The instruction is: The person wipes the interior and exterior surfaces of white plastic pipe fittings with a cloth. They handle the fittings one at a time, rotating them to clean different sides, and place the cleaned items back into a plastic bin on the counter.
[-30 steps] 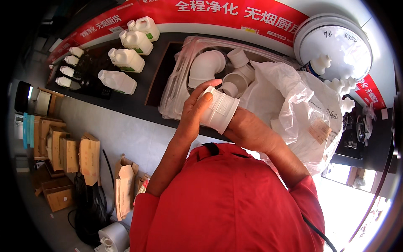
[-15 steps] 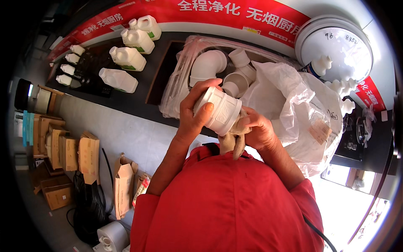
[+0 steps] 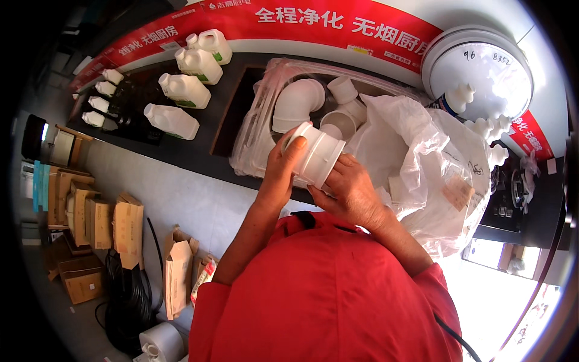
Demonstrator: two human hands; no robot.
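A white plastic pipe coupling [image 3: 318,155] is held up in front of my chest, tilted, over the near edge of the counter. My left hand [image 3: 282,166] is closed around its left end, thumb on the outside. Against the right-hand open end is my right hand [image 3: 351,188], its fingers bent and reaching into the opening, thumb near the lower rim. The fingertips are hidden by the coupling, and no cloth shows now. Just beyond, a white pipe elbow [image 3: 299,104] and several other white fittings lie in a clear plastic-lined box [image 3: 247,142].
A large white plastic bag [image 3: 416,148] bulges at the right of the box. Several white jugs [image 3: 186,90] stand at the left on the dark counter [image 3: 199,154]. Cardboard boxes [image 3: 128,226] and a black hose coil [image 3: 123,301] are on the floor, lower left.
My right hand has turned and moved its fingers into the coupling's open end. The tan cloth that hung below it has gone out of sight. My left hand keeps its hold.
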